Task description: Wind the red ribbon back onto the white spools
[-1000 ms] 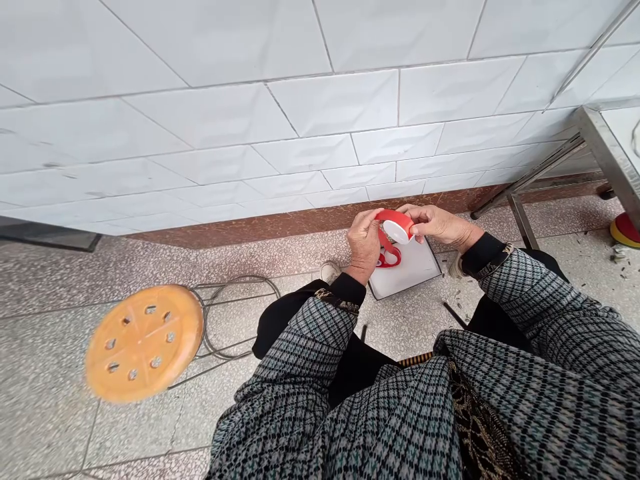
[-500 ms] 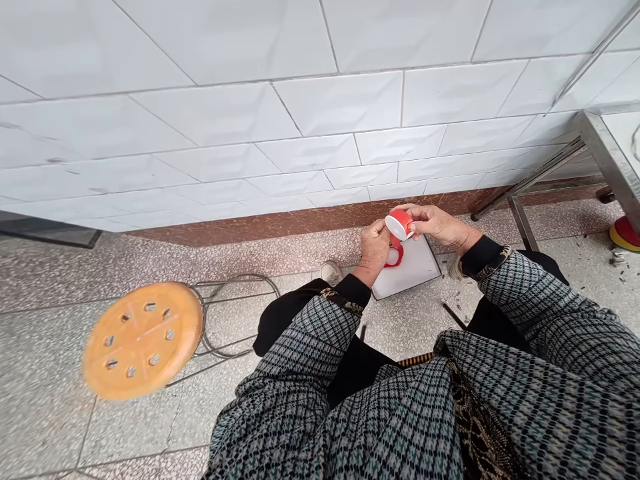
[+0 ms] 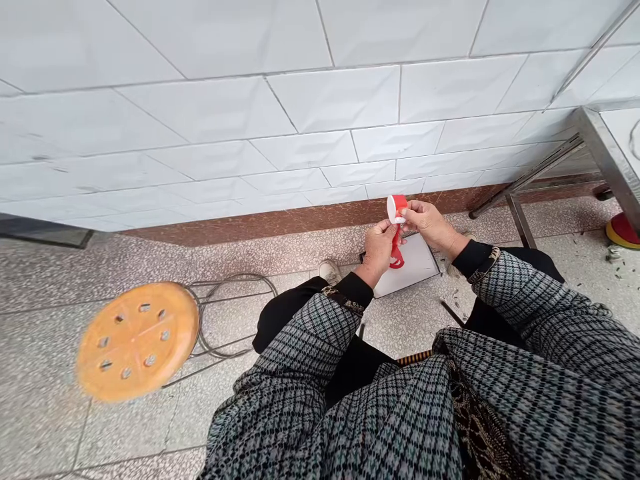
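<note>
My right hand [image 3: 431, 225] grips a small spool of red ribbon [image 3: 399, 206] by its edge, fingers closed around it. The spool's round white side faces left. Just below it, my left hand [image 3: 378, 248] is closed in a pinch by the strip coming off the spool; its fingertips partly hide what lies between them. A loose length of red ribbon [image 3: 397, 257] hangs down from the hands in loops. Behind and under it lies a flat white tray-like box [image 3: 414, 272] with a dark rim on the floor; I cannot tell whether the ribbon touches it.
An orange stool [image 3: 137, 340] with wire legs lies tipped on the floor at left. White wall tiles [image 3: 320, 100] rise in front. A metal table frame [image 3: 607, 160] stands at right, near a red and yellow round object [image 3: 623, 231]. Dark scraps litter the floor.
The spool has risen slightly and turned, its white side now facing more to the left. The ribbon below has shifted from an open loop to a longer, bunched hang.
</note>
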### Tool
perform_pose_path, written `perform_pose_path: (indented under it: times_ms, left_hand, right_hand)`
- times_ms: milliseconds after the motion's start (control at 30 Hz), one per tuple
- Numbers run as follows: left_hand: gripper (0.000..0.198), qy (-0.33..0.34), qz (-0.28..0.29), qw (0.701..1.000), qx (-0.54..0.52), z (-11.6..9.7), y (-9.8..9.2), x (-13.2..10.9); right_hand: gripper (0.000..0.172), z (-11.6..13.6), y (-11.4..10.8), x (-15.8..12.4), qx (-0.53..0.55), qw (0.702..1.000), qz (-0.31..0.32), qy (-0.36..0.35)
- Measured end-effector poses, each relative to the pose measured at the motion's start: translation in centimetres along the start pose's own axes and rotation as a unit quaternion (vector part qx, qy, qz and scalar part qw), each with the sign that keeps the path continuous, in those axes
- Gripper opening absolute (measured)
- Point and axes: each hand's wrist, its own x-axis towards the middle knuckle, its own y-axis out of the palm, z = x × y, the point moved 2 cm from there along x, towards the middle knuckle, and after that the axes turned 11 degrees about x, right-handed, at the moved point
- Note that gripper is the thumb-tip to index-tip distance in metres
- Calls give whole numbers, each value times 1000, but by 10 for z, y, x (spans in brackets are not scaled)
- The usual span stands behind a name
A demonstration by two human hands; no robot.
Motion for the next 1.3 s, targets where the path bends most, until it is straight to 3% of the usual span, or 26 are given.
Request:
perform_pose_path:
  times_ms: [100,300,433,600,833,1067,1300]
  left_hand:
    - [25,-26,-4,1000,-11,-2,3,-1]
    - [23,-8,-4,1000,-14,-4,0,5]
    - [29,-18,12,999,-24,-8,0,4]
    - [41,-31,21,997,-73,-18,1,-1]
    - [68,-50,96,987,-117,-25,4,-10]
    - [51,-19,72,993,-90,-27,-1,-11]
    - [18,-8,37,999,-35,-24,-4,-6]
  right_hand:
    - [38,-5,4,-1,-12,998,-41,-43]
    - [25,-14,-1,2,-105,983,-67,-132]
    - [16,-14,-6,2,-217,953,-55,-205]
    - [18,-10,-7,-4,-325,899,-17,-292]
    - [24,-5,-7,-10,-377,867,10,-325]
    - [26,-3,-14,-4,-366,854,-8,-369]
    - [26,-5,-20,1,-383,855,-20,-349]
